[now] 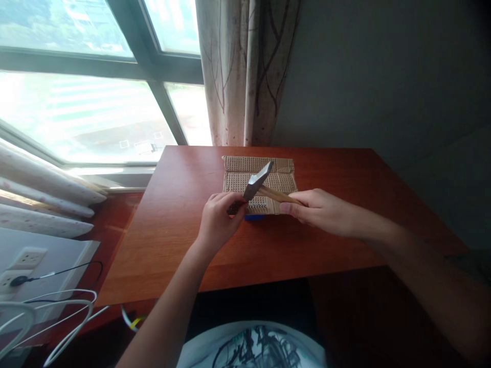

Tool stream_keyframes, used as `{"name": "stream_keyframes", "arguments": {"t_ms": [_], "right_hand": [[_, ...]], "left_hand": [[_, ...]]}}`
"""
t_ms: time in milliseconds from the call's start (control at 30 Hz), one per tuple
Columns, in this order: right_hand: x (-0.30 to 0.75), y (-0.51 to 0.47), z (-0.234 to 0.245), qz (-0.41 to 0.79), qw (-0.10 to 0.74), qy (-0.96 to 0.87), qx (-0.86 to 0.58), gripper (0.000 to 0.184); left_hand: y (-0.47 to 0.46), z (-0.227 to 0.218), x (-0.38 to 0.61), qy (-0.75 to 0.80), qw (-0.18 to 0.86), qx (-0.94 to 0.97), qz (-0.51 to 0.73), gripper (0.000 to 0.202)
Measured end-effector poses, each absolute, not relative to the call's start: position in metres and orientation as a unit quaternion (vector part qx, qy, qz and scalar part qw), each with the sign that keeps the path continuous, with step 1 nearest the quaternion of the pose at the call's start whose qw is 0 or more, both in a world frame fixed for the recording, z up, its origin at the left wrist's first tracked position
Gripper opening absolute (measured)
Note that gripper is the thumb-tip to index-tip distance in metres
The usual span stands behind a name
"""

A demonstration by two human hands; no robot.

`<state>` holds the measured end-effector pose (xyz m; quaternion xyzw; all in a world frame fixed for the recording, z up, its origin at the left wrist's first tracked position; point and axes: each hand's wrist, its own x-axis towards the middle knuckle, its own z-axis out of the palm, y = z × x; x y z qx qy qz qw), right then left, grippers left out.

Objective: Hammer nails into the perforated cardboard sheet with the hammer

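Note:
A hammer with a metal head (258,180) and a wooden handle (281,196) is held above a piece of cardboard. My right hand (322,210) is closed around the handle. The fingers of my left hand (222,217) are closed on the near, darker end of the hammer head. Below lies the brown cardboard (278,181), punched with rows of small holes and creased across. Along its near part runs a row of small dark pieces (258,206), too small to name. A blue object (253,217) peeks out at its near edge, mostly hidden.
The cardboard rests on a reddish-brown wooden table (345,179). Behind and left are a window (95,112) and patterned curtains (230,71). At the lower left, a wall socket (28,258) has a black plug, and white cables (76,301) loop near the table's corner.

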<state>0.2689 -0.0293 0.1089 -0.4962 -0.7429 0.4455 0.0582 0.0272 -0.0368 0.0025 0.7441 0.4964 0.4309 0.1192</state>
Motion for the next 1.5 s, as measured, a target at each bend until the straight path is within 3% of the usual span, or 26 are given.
{"name": "stream_keyframes", "arguments": {"t_ms": [233, 1500], "right_hand": [[0.274, -0.03, 0.107, 0.452, 0.066, -0.738, -0.497, 0.048], [0.264, -0.028, 0.084, 0.462, 0.071, -0.745, -0.476, 0.051]], "left_hand": [[-0.04, 0.003, 0.019, 0.493, 0.089, 0.779, 0.377, 0.025], [-0.04, -0.004, 0.019, 0.497, 0.127, 0.772, 0.375, 0.021]]}}
